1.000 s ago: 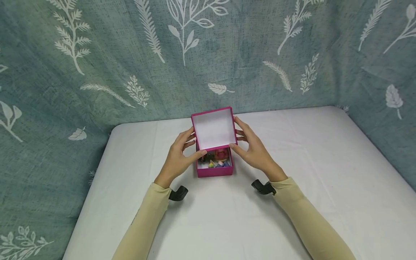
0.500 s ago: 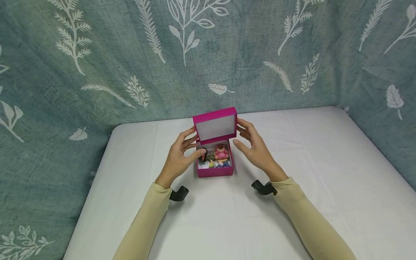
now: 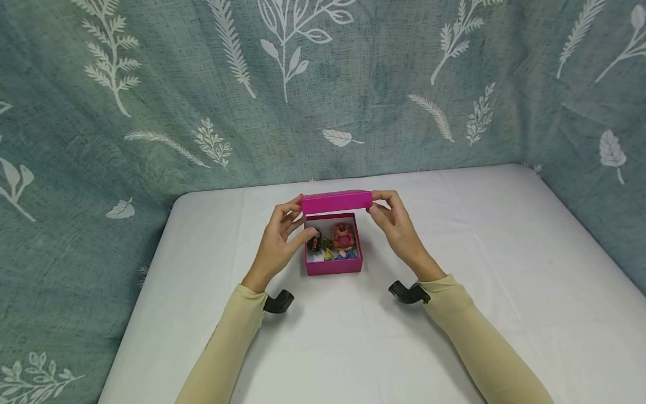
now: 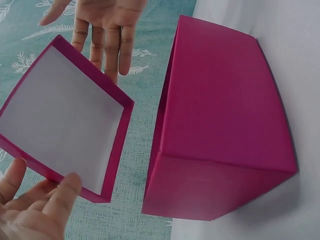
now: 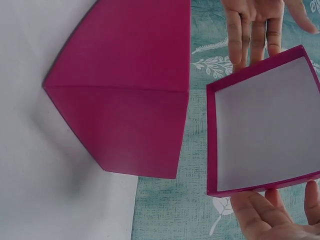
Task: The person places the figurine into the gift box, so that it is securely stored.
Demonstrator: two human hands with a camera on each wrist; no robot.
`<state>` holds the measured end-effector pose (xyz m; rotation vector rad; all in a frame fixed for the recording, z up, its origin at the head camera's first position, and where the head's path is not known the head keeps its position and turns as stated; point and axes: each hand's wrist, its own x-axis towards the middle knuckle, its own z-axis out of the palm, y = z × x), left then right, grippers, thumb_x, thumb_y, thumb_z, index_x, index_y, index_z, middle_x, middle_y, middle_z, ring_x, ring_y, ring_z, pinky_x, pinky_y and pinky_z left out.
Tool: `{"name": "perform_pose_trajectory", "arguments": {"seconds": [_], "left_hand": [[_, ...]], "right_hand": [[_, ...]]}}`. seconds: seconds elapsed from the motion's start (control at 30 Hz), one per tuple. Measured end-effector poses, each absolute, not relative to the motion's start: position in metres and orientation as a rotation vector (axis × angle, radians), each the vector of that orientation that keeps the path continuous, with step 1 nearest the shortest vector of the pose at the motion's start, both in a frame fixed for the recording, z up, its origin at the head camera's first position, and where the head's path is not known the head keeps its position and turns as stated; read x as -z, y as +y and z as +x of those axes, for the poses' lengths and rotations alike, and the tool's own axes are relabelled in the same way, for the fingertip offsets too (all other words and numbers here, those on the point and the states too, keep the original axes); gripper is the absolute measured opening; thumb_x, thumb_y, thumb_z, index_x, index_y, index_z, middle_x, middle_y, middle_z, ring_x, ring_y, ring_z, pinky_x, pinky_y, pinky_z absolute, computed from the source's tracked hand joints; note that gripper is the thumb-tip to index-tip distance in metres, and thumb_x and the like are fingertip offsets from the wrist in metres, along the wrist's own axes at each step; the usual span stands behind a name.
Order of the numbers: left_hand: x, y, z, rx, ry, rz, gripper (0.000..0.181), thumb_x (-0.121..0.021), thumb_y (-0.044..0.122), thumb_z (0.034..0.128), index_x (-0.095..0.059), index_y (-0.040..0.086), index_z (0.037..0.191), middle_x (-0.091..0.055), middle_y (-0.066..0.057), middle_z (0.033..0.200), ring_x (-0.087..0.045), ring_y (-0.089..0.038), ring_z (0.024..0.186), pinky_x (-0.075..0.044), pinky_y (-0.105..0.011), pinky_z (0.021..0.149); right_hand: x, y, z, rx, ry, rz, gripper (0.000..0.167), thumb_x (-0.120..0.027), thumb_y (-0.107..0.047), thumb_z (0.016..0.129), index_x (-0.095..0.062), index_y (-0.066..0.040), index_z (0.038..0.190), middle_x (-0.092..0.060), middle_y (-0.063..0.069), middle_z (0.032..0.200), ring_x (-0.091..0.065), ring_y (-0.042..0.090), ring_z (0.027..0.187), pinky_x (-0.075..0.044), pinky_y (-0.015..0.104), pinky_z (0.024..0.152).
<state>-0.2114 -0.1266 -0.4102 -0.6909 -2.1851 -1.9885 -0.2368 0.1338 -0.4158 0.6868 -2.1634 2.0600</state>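
A magenta box point(image 3: 334, 267) stands uncovered on the white table, with small toy figures inside. Among them are a pink bear-like figure point(image 3: 344, 238) and a dark figurine point(image 3: 315, 241); the smaller pieces are hard to tell apart. Its magenta lid point(image 3: 337, 202), white inside, is held up behind the box's back edge, apart from it. My left hand point(image 3: 273, 242) holds the lid's left side with its fingertips, its thumb lower down over the box's left rim. My right hand point(image 3: 401, 235) holds the lid's right side, thumb near the front corner.
A white cloth covers the table point(image 3: 484, 269). Behind it hangs a green curtain point(image 3: 373, 78) with white leaf prints. A black wrist mount point(image 3: 279, 302) sits on the left sleeve and another black mount point(image 3: 407, 292) on the right one.
The lid has tipped from showing its white inside to showing its magenta front side, and sits farther back, uncovering the figures. My right hand has shifted along its side; the box stays put.
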Motion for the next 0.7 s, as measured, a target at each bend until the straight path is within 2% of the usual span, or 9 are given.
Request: {"name": "perform_pose_trajectory", "arguments": {"seconds": [0.13, 0.27, 0.4, 0.47, 0.53, 0.6, 0.7], "left_hand": [[0.421, -0.128, -0.219, 1.961, -2.179, -0.711, 0.042, -0.063, -0.003, 0.0915, -0.040, -0.007, 0.126, -0.028, -0.015, 0.159, -0.036, -0.032, 0.143, -0.039, -0.049, 0.112], [0.428, -0.129, -0.223, 1.949, -2.162, -0.728, 0.040, -0.067, 0.004, 0.0914, -0.042, -0.002, 0.123, -0.029, -0.009, 0.160, -0.038, -0.027, 0.143, -0.041, -0.046, 0.112], [0.431, -0.128, -0.225, 1.938, -2.171, -0.708, 0.039, -0.071, 0.011, 0.0894, -0.045, -0.002, 0.115, -0.033, -0.007, 0.157, -0.040, -0.024, 0.142, -0.041, -0.038, 0.112], [0.432, -0.128, -0.225, 1.914, -2.192, -0.695, 0.039, -0.073, 0.011, 0.0885, -0.045, -0.001, 0.113, -0.035, -0.006, 0.156, -0.042, -0.022, 0.141, -0.041, -0.036, 0.112], [0.434, -0.129, -0.226, 1.878, -2.212, -0.700, 0.043, -0.074, 0.011, 0.0874, -0.045, 0.000, 0.118, -0.036, -0.005, 0.155, -0.043, -0.021, 0.140, -0.042, -0.034, 0.111], [0.436, -0.130, -0.227, 1.833, -2.243, -0.709, 0.053, -0.075, 0.011, 0.0866, -0.044, 0.003, 0.129, -0.036, -0.005, 0.154, -0.043, -0.021, 0.139, -0.042, -0.033, 0.111], [0.439, -0.131, -0.228, 1.749, -2.304, -0.733, 0.074, -0.076, 0.015, 0.0859, -0.034, 0.008, 0.147, -0.036, -0.006, 0.154, -0.042, -0.023, 0.140, -0.043, -0.034, 0.110]], "right_hand": [[0.418, 0.134, -0.238, -2.089, -2.115, 0.691, 0.023, -0.045, -0.008, 0.102, -0.039, 0.004, 0.120, -0.039, 0.017, 0.140, -0.057, 0.010, 0.116, -0.044, 0.017, 0.100], [0.419, 0.134, -0.238, -2.143, -2.084, 0.688, 0.025, -0.049, -0.006, 0.100, -0.038, 0.004, 0.120, -0.039, 0.019, 0.141, -0.058, 0.009, 0.112, -0.049, 0.017, 0.094], [0.419, 0.134, -0.239, -2.170, -2.088, 0.730, 0.036, -0.051, -0.002, 0.098, -0.035, 0.006, 0.129, -0.035, 0.017, 0.146, -0.054, 0.012, 0.120, -0.051, 0.016, 0.092], [0.420, 0.134, -0.239, -2.126, -2.120, 0.782, 0.043, -0.051, 0.000, 0.098, -0.034, 0.007, 0.136, -0.031, 0.016, 0.151, -0.048, 0.021, 0.130, -0.049, 0.017, 0.098], [0.421, 0.135, -0.240, -2.073, -2.159, 0.832, 0.048, -0.051, 0.001, 0.098, -0.032, 0.007, 0.142, -0.026, 0.017, 0.156, -0.040, 0.029, 0.138, -0.044, 0.018, 0.104], [0.423, 0.135, -0.242, -2.012, -2.204, 0.858, 0.050, -0.051, -0.001, 0.098, -0.033, 0.006, 0.144, -0.024, 0.017, 0.158, -0.034, 0.034, 0.142, -0.038, 0.020, 0.111], [0.426, 0.135, -0.244, -1.914, -2.271, 0.860, 0.048, -0.054, -0.006, 0.099, -0.039, 0.003, 0.144, -0.026, 0.015, 0.158, -0.031, 0.032, 0.144, -0.034, 0.023, 0.115]]}}
